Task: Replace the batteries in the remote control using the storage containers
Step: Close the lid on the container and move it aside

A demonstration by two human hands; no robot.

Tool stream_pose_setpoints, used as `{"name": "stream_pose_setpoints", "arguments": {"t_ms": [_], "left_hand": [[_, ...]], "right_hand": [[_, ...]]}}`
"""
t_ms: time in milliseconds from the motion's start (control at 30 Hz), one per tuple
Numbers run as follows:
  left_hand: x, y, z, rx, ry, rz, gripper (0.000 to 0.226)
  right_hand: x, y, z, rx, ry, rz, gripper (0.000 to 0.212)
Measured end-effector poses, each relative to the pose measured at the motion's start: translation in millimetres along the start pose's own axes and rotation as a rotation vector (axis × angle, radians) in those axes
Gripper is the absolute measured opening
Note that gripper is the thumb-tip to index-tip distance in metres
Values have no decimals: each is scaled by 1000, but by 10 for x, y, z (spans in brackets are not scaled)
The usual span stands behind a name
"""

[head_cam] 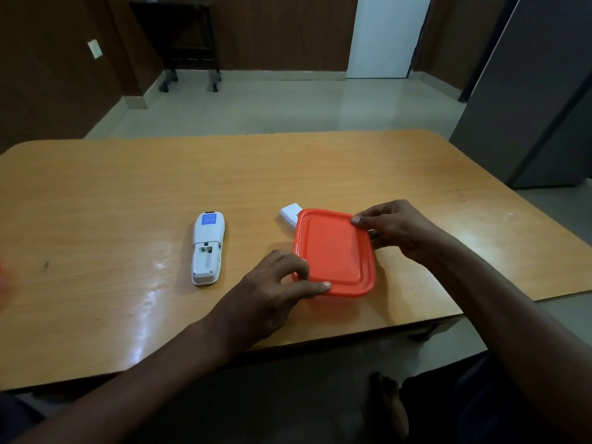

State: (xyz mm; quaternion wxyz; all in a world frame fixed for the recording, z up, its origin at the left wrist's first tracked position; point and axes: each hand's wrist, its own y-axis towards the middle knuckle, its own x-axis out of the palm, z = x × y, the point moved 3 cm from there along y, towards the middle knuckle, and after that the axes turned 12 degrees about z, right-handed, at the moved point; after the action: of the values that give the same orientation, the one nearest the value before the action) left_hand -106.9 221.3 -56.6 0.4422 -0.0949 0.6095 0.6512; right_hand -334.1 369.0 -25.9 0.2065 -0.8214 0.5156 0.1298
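Note:
A white remote control (207,248) lies face down on the wooden table (96,193), its battery compartment open and empty. The white battery cover (290,214) lies behind the left far corner of a storage container with an orange lid (334,251). My left hand (275,290) holds the container's near left corner, thumb on the lid's front edge and fingers curled at its left side. At the far right corner, my right hand (394,229) grips the lid's rim with thumb and fingers. No batteries are visible.
A bit of something orange (1,277) shows at the far left edge of the view. Beyond the table are a tiled floor, a dark wheeled stand (189,59) and a grey cabinet (538,107) at the right. The table's front edge runs close to my arms.

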Motion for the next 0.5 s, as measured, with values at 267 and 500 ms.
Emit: {"name": "stream_pose_setpoints", "arguments": {"t_ms": [267,500], "left_hand": [[-5,16,20,-4,0,10,32],[-25,42,-1,-17,-21,13,31]], "right_hand": [[-150,-381,51,134,-6,-432,78],[-120,-434,120,135,60,-415,91]]}}
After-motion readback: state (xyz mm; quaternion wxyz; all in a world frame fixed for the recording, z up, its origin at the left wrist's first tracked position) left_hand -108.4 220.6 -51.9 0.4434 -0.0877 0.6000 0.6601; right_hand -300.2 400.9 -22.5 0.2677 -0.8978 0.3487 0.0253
